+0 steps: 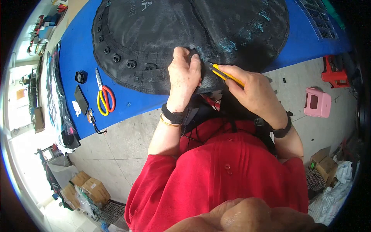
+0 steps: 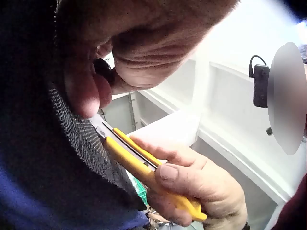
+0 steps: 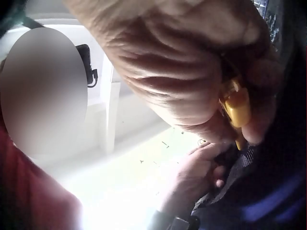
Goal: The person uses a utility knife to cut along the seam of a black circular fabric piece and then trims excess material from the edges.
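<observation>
A large round black mesh sheet (image 1: 166,31) lies over the blue table, with several black plastic buckles (image 1: 131,64) along its rim and tangles of teal thread (image 1: 227,45) on it. My left hand (image 1: 183,73) pinches the sheet's near edge, a small black piece showing between thumb and fingers. In my right hand (image 1: 253,91) is a yellow utility knife (image 1: 228,74), its tip pointing at the left fingertips. The left wrist view shows the knife's metal blade (image 2: 100,125) close below the left fingers, beside the mesh edge. My right palm hides most of the knife in the right wrist view.
Red-and-yellow scissors (image 1: 104,96) lie on the blue table (image 1: 119,112) to the left, near a loose black buckle (image 1: 80,77) and a dark flat piece (image 1: 81,96). On the floor at right are a pink stool (image 1: 318,102) and a red stool (image 1: 335,73). Cardboard boxes (image 1: 91,189) stand lower left.
</observation>
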A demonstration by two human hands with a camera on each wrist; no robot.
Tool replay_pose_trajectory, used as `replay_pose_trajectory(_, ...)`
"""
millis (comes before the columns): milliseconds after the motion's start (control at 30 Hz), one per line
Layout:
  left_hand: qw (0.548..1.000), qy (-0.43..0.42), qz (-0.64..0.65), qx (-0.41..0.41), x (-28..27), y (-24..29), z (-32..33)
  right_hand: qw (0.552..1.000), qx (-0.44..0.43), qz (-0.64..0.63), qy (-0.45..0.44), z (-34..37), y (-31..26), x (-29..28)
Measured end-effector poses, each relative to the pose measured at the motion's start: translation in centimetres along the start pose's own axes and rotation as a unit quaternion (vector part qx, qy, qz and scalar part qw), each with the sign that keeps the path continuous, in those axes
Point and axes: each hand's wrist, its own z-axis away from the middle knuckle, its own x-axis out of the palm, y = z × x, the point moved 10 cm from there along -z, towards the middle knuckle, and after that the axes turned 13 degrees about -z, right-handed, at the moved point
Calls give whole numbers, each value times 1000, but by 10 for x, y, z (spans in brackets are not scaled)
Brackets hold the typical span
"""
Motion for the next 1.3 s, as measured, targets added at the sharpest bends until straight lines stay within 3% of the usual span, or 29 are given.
replay_pose_trajectory(100,1000,3,-15,-2,-1,0,0,999,-2,-48,4,-2,-3,-4)
replay_pose_trajectory(800,1000,-4,0,-17,-2,-6,0,993,-68,-18,92,-32,-5,4)
replay_pose_trajectory(1100,1000,-3,-1,-10,-2,-6,0,995,-83,-14,53,-36,-9,3)
replay_pose_trajectory(1300,1000,-3,17,-18,-2,-7,1,1000,-27,8,-7,-31,-7,-3)
